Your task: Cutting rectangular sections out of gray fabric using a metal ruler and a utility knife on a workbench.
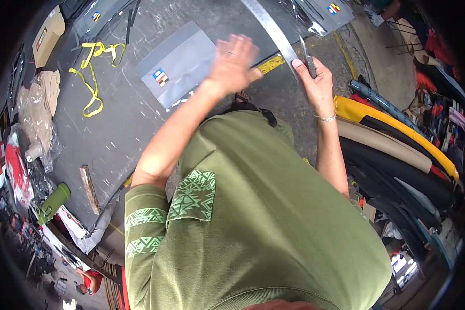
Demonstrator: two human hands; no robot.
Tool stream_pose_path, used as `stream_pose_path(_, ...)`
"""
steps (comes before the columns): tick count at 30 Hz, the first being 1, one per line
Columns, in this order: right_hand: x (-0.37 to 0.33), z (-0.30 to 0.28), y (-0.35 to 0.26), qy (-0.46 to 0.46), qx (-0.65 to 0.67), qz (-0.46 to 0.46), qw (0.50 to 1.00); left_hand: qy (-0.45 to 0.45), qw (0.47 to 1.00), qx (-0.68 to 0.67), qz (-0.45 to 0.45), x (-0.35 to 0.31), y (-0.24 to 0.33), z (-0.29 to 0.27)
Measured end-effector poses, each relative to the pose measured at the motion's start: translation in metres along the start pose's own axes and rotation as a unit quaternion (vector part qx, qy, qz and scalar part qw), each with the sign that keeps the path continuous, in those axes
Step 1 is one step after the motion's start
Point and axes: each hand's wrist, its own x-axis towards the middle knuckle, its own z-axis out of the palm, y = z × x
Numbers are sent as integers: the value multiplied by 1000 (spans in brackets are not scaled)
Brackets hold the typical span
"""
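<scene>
The right hand [318, 82] was closed around a small knife [309, 63], blade up, held against a long metal strip [274, 31] that ran away across the desk [124, 119]. The left hand [234, 64], blurred, was spread open with nothing in it, over the edge of a grey sheet [178, 64] lying flat on the desk. Farther left lay a yellow strap [93, 77]. Coloured rolls [392, 134] were stacked to the right.

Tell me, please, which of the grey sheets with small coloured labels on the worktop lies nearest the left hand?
The grey sheet lying just beside the left hand. The other two labelled sheets sit at the far edge, one top left, one top right.
</scene>
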Motion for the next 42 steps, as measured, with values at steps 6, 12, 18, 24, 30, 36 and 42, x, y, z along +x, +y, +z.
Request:
stream_pose_path(6, 1, 12, -6, 2, 120, 2, 993, -269, 859, -410, 145, 7, 49, -41)
stream_pose_path(12, -16, 4, 51, -4, 42, 43, 998, 107, 973, -203, -19, -60, -90, -29)
stream_pose_path(18, -26, 35, 104, -18, 23, 78, 997, 46, 963, 81, -251, -124, -120, -29)
stream_pose_path(24, -9, 55, 109, -39, -36, 82, 995, 92, 952, -51, -288, -134, -118, -26)
stream_pose_path(30, 23, 36, 108, -16, -80, 100, 992, 209, 870, 12, -447, -194, -129, 13)
stream_pose_path(36, 50, 73, 63, -51, -168, 97, 980, 195, 857, -4, -477, -211, -130, 32)
stream_pose_path(42, 52, 90, 84, 27, -169, 82, 982, 213, 853, -12, -476, -208, -130, 30)
